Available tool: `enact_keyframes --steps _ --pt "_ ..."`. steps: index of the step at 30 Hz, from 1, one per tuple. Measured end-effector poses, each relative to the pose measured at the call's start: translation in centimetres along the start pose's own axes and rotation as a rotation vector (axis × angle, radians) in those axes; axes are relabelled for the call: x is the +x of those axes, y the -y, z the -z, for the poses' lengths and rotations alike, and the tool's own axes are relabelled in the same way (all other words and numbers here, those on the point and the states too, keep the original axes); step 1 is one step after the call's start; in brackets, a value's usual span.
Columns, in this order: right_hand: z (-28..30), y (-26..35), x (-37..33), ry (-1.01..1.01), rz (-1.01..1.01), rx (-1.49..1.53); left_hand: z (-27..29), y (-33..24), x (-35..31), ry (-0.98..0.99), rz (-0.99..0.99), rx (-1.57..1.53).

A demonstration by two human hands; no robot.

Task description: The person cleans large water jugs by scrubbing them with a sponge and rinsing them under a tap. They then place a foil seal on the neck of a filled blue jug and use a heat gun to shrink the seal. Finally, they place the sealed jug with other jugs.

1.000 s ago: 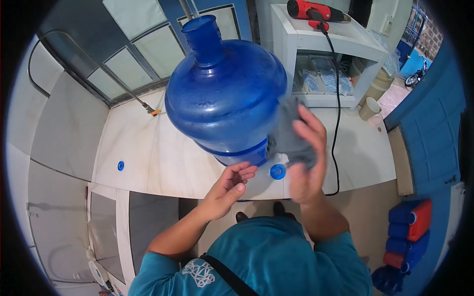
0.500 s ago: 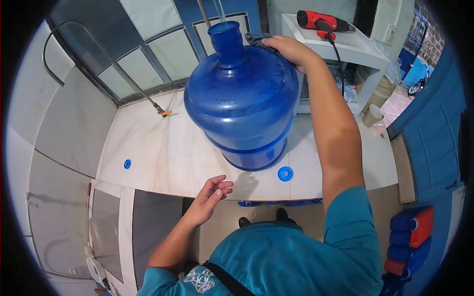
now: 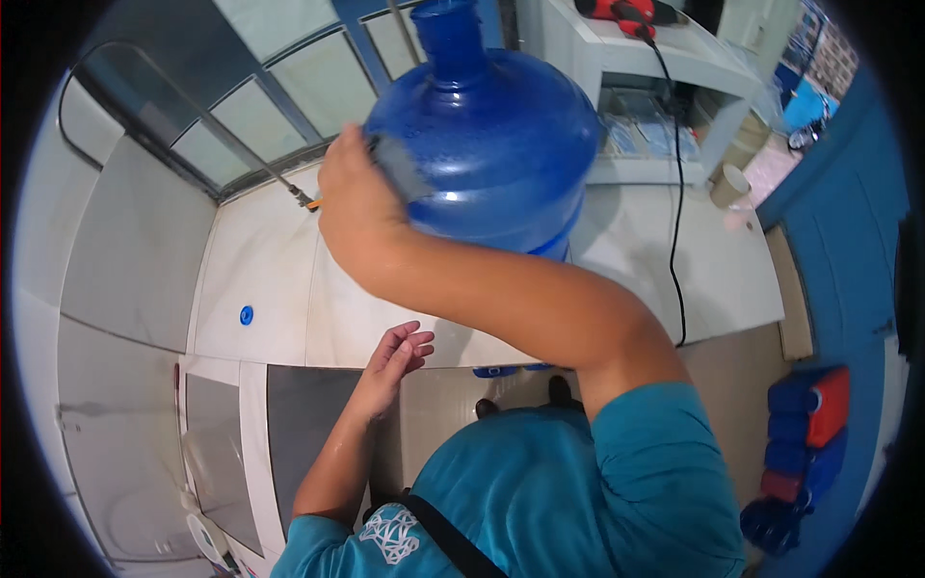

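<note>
Big blue plastic water jug [image 3: 491, 144] stands on the white counter [image 3: 270, 279]; my right hand [image 3: 356, 193] clamps a grey cloth [image 3: 400, 164] against its left shoulder. I'd press firmly, while my left hand [image 3: 393, 354], open and empty, steadies the base.

blue-red packages [image 3: 807, 424] at right floor

Count of items on and around the white counter, by kind.

One large blue water jug [image 3: 491, 135]; one grey cloth [image 3: 400, 166] pressed on it by one right hand [image 3: 355, 197]; one left hand [image 3: 393, 358], fingers loose, near the counter [image 3: 260, 279] edge. Small blue caps: one [image 3: 247, 314] in plain view; more under the arm cannot be told. One red power tool [image 3: 626, 12] with one black cord [image 3: 677, 193]. One paper cup [image 3: 730, 185]. One white shelf unit [image 3: 665, 67].
</note>
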State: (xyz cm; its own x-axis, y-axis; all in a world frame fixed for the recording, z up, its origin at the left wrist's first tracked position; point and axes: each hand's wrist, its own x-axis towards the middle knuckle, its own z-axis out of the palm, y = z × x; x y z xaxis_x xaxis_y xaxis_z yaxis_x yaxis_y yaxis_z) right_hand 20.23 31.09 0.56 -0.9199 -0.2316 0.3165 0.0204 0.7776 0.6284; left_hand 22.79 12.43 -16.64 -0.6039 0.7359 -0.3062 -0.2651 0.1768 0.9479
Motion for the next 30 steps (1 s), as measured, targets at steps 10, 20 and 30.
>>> enact_keyframes --steps 10,20,30 --pt "-19.0 5.7 -22.7 -0.569 0.063 0.274 9.7 4.1 -5.5 -0.301 0.125 -0.108" --pt "-25.9 -1.6 -19.7 -0.404 -1.468 2.161 9.3 0.0 -2.5 -0.16 0.094 0.125" --pt "-6.0 1.0 -14.8 -0.811 -0.647 0.667 6.2 -0.3 -2.5 0.029 0.088 0.114"
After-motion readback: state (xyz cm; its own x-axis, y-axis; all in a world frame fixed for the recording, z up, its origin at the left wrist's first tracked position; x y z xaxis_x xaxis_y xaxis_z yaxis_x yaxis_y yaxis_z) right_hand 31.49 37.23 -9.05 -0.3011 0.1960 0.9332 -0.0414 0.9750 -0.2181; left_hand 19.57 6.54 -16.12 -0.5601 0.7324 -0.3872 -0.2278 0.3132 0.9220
